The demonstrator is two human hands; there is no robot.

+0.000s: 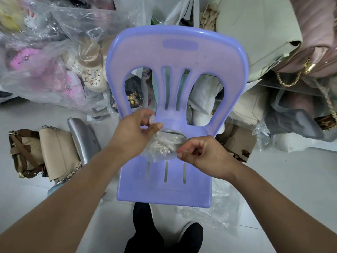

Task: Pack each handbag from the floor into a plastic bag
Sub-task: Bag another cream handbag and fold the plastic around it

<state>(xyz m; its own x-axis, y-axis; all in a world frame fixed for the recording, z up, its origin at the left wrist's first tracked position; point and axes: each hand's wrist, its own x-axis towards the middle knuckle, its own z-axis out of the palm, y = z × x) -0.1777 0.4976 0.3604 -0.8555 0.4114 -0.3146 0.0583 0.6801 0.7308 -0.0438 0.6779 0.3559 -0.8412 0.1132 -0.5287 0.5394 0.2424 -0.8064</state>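
Observation:
A clear plastic bag (164, 143) lies crumpled at the back of the seat of a purple plastic chair (175, 57). My left hand (135, 132) pinches the bag's upper edge between thumb and fingers. My right hand (200, 156) pinches its right edge, fingers curled. On the floor at the left lie three handbags side by side: a brown-strapped tan one (21, 152), a beige one with a chain (58, 154), and a silver one (82, 137).
Clear sacks of slippers and shoes (54, 57) are piled at the back left. More handbags, cream (255, 33) and pink (317, 42), are stacked at the back right. Loose plastic bags (218, 207) lie on the floor right of the chair. My foot (191, 234) stands below the seat.

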